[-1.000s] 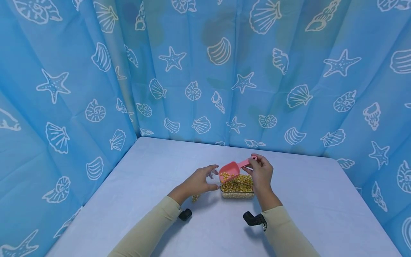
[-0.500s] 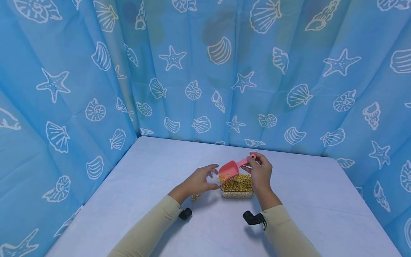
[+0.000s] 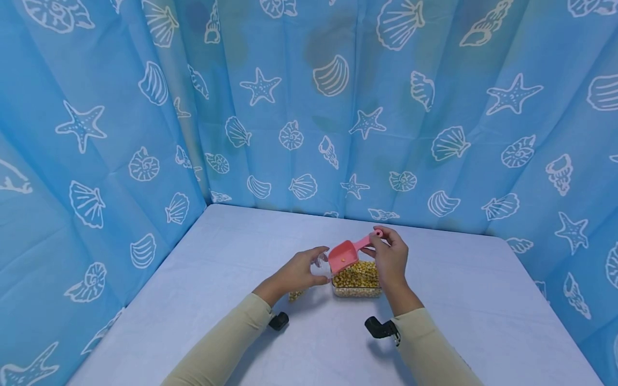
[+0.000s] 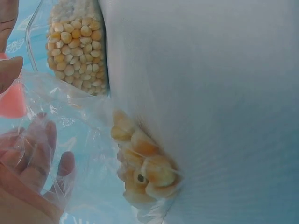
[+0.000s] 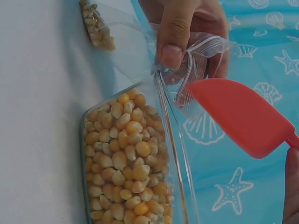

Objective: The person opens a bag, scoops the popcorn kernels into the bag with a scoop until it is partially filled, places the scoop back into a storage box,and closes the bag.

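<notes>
My left hand (image 3: 298,272) holds the mouth of a clear zip bag (image 5: 205,50) apart, thumb on the near side and fingers behind. Corn kernels (image 4: 145,163) lie in the bag's bottom corner, low over the table. My right hand (image 3: 393,262) pinches the handle of a pink scoop (image 3: 344,256), tilted with its lip at the bag's mouth. A single kernel shows in the scoop. Just below and to the right stands a clear rectangular container (image 3: 357,292) full of corn kernels. The left hand's fingers are partly hidden by the bag in the left wrist view.
A white-covered table (image 3: 434,300) lies beneath everything. Blue curtains (image 3: 299,107) with white shell and starfish prints hang behind it and at the sides. A black wrist mount (image 3: 381,328) juts inward from the right sleeve, another black mount (image 3: 279,321) from the left.
The kernels in the scoop have slid out towards the bag, leaving one. The scoop has tipped further and shifted slightly left with the right hand. The left hand has stayed in place.
</notes>
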{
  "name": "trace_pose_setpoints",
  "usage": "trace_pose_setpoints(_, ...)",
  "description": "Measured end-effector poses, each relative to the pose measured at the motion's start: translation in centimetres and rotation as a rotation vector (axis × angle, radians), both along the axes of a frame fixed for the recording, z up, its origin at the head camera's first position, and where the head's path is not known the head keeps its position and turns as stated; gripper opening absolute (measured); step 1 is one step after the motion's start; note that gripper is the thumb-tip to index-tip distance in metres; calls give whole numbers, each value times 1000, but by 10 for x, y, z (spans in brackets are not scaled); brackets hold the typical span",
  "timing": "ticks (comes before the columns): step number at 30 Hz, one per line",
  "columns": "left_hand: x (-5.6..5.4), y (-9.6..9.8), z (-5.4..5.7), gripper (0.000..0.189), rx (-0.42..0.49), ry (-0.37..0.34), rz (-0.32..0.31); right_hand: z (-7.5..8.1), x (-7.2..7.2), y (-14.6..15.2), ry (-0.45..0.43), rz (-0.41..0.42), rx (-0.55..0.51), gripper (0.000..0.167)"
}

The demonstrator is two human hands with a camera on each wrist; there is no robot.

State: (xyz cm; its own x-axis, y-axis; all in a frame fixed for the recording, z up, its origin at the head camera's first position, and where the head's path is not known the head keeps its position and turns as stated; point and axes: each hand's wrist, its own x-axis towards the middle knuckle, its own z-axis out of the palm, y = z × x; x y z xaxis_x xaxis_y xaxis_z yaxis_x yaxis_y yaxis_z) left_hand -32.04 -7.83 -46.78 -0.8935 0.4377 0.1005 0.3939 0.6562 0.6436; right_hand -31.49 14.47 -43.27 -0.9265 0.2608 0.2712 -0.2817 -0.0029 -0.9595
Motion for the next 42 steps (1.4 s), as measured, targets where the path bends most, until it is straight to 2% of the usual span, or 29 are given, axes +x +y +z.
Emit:
trace_pose_setpoints(8,0,0,-1,81,-8,-3,13,6,5,-5,68,3,95,26)
trace_pose_setpoints(15,-1,0,-2,79,2,-5,21,13,13,-12,181,11,227,26)
trace_pose_setpoints(18,-1,-1,-2,79,5,-14,23,16,15,-14,203,-3,261,25)
trace_pose_setpoints(24,-1,-2,0,79,-1,-9,10,23,20,-10,177,-8,201,24)
trace_pose_setpoints(30,0,-4,1,76,7,23,-25,9,8,12,167,-42,96,27)
trace_pose_setpoints(34,0,-5,3,74,12,20,-24,5,6,28,99,-92,49,27)
trace_pose_setpoints(42,4,-6,5,70,30,27,-49,-8,12,60,-7,-178,70,30)
